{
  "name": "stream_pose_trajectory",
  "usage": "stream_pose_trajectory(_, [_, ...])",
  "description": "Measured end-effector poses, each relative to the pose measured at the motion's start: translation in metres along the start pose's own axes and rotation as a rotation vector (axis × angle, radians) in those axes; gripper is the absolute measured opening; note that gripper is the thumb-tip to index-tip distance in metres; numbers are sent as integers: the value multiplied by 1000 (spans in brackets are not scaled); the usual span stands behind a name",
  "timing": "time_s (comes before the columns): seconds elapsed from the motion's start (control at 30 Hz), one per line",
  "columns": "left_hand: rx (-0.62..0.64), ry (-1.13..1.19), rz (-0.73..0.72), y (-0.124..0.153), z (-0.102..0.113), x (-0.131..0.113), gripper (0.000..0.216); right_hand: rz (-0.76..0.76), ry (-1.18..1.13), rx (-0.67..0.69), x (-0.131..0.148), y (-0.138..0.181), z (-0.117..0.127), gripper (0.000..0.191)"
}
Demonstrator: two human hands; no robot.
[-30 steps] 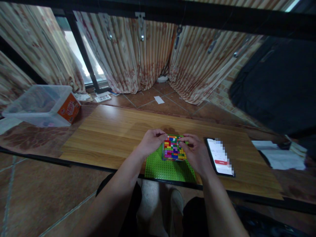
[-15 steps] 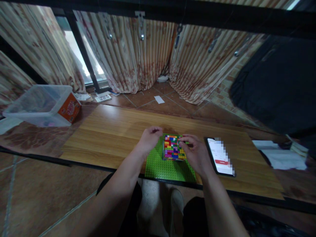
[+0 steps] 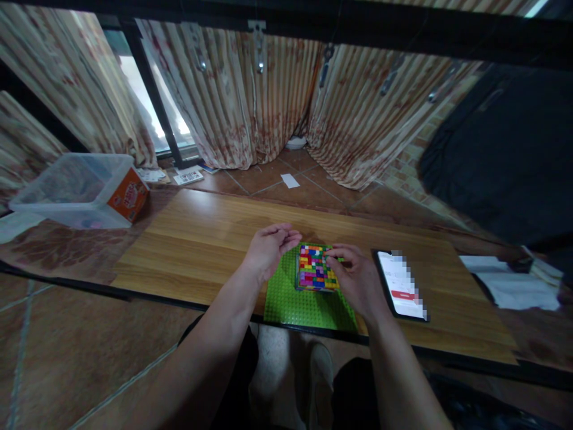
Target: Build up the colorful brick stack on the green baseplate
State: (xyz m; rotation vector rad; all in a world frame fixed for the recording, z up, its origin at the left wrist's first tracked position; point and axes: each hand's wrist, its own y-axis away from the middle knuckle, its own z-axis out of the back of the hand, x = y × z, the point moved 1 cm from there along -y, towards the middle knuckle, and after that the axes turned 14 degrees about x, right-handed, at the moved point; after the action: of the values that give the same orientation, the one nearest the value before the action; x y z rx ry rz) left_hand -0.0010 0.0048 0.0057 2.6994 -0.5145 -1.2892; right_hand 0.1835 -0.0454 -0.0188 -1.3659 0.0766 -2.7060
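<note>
No wording readable from my end. Orange label on the clear plastic bin: pale lettering, too blurred for me to transcribe. White card: dark, code-like print, undecipherable. Phone screen: faint lines and a red bar, partly pixelated, illegible.

Brick block on a baseplate at the surface's near edge

The block sits in the baseplate's far half. A phone lies to their right. A bin stands toward the surface's left end, papers toward its right end. Beyond the far edge, a card lies on the floor; curtains hang behind it.
</note>
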Motion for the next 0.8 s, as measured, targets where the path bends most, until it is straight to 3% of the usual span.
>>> stream_pose_trajectory(0.3, [-15, -224, 34, 5, 2, -6, 28, 16, 19, -6, 0, 0, 0, 24])
stream_pose_trajectory(0.57, [-38, -189, 83, 0, 7, -2, 35, 26, 26, -1, 1, 0, 0, 22])
stream_pose_trajectory(0.8, [-118, -169, 96, -2, 8, 0, 8, 34, 35, -9, 1, 0, -1, 22])
